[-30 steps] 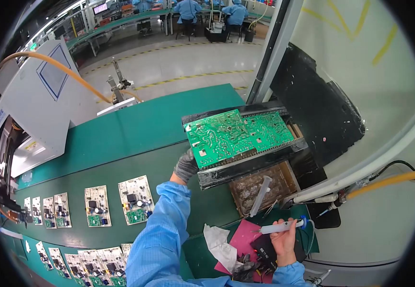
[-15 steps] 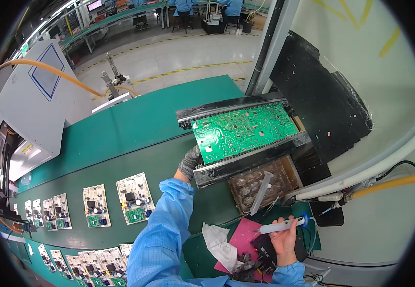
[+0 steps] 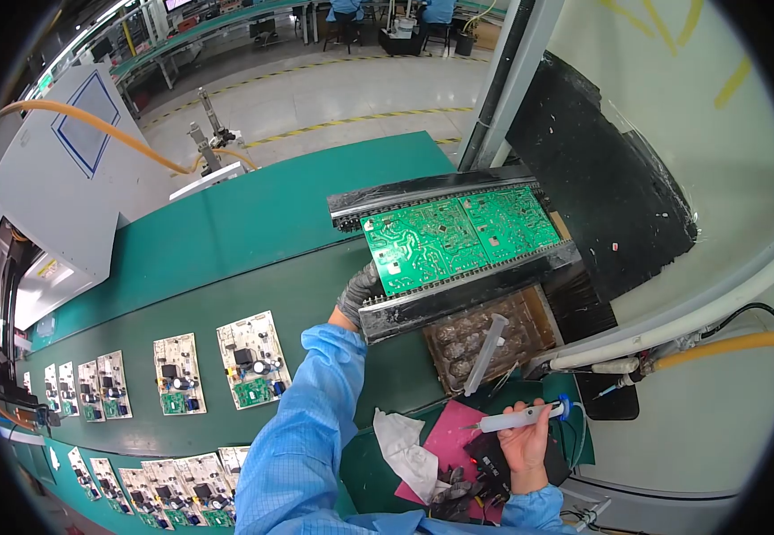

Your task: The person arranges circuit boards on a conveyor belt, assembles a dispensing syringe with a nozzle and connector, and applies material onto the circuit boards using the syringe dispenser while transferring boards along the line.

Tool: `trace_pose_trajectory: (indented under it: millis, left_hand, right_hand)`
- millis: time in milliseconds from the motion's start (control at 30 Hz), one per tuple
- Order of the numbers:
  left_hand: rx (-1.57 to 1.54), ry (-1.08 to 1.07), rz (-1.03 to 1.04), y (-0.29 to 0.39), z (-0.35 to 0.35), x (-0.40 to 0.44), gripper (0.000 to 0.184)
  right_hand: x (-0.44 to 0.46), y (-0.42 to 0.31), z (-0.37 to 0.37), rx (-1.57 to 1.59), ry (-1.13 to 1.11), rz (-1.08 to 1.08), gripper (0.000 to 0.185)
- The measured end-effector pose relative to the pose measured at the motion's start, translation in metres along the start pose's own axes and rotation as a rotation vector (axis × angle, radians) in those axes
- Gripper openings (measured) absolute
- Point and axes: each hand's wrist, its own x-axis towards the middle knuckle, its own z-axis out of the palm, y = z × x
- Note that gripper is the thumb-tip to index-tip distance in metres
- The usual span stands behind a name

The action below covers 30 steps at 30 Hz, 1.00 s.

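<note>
My left hand (image 3: 359, 292), in a dark glove, is at the near-left edge of a green circuit board (image 3: 436, 241). Its fingers are curled at that edge, the tips partly hidden. The board lies solder side up between two black rails (image 3: 467, 292) with chain-like inner edges. A pale seam crosses the green surface. Bare-skinned, my right hand (image 3: 524, 455) is wrapped round a dispensing syringe (image 3: 513, 419) with a blue cap and an attached tube. The syringe's needle points left, over a pink sheet (image 3: 447, 437).
Populated circuit boards (image 3: 253, 358) lie in rows on the green belt to the left. A carton (image 3: 458, 348) with a clear plastic tube (image 3: 487, 355) sits below the rails. A white cloth (image 3: 406, 453) lies near the pink sheet. A white machine (image 3: 66, 178) stands left; people sit far behind.
The green board has shifted slightly to the right along the rails, with my left hand at its edge. A seam now shows across it. My right hand still holds the syringe, almost unmoved.
</note>
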Motion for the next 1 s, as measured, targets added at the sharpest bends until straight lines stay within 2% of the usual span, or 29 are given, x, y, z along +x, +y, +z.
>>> trace_pose_trajectory:
  millis: [167,333,433,533,633,667,733,767,833,867,933,967,1000]
  left_hand:
    - [0.118,-0.093,0.002,-0.002,-0.025,0.010,0.087]
    - [0.080,-0.077,-0.106,0.002,-0.013,0.010,0.083]
    - [0.023,0.061,-0.161,0.008,-0.002,-0.014,0.081]
    - [0.086,0.295,-0.068,0.015,-0.001,-0.058,0.070]
    - [0.771,0.504,0.122,0.031,0.008,-0.144,0.058]
    - [1.097,0.639,0.084,0.040,0.006,-0.168,0.045]
    - [1.820,0.823,0.000,0.056,0.016,-0.228,0.041]
    - [1.991,0.783,-0.053,0.061,0.023,-0.251,0.045]
    - [2.323,0.671,-0.186,0.078,0.034,-0.296,0.053]
    - [2.386,0.627,-0.407,0.079,0.026,-0.310,0.067]
    - [2.539,0.598,-0.533,0.069,0.033,-0.331,0.079]
    - [2.462,0.616,-0.692,0.068,0.037,-0.329,0.086]
    - [2.446,0.648,-0.700,0.064,0.037,-0.329,0.086]
  right_hand:
    - [-0.003,-0.002,-0.001,0.011,-0.043,-0.004,0.025]
    - [-0.010,-0.004,0.002,0.012,-0.050,0.006,0.021]
    - [-0.014,-0.006,0.004,0.036,-0.087,0.011,0.021]
    - [-0.020,-0.005,0.011,0.060,-0.112,0.007,0.021]
    - [-0.030,-0.004,0.015,0.060,-0.143,0.027,0.021]
    - [-0.033,-0.003,0.016,0.066,-0.166,0.025,0.022]
    - [-0.037,-0.001,0.015,0.070,-0.202,0.038,0.022]
    - [-0.039,0.000,0.014,0.085,-0.254,0.037,0.026]
    - [-0.050,0.004,0.020,0.077,-0.230,0.041,0.025]
    - [-0.054,0.006,0.023,0.069,-0.227,0.036,0.025]
    - [-0.062,0.011,0.024,0.065,-0.257,0.064,0.025]
    - [-0.067,0.013,0.025,0.061,-0.252,0.071,0.025]
    - [-0.072,0.014,0.027,0.059,-0.250,0.070,0.025]
